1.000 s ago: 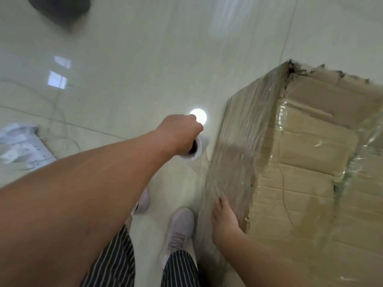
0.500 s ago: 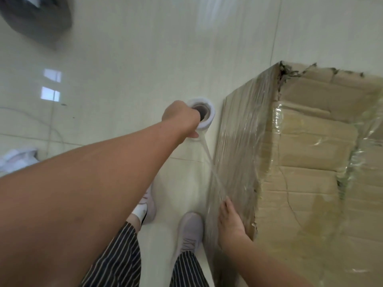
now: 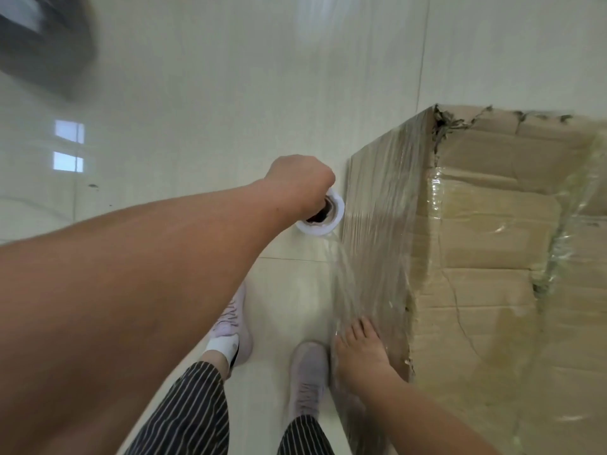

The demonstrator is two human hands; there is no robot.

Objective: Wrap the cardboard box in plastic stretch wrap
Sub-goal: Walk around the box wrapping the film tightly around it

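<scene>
Beside the cardboard box [image 3: 492, 244] on the tiled floor [image 3: 230, 93]: left hand [image 3: 300, 183] grips the stretch-wrap roll [image 3: 320, 229] at its core; right hand [image 3: 361, 353], spread flat, presses the film [image 3: 345, 274] against the box's side.

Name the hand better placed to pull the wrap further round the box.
Left. The left hand grips the stretch wrap roll beside the cardboard box; the right hand lies flat, pinning film.
</scene>
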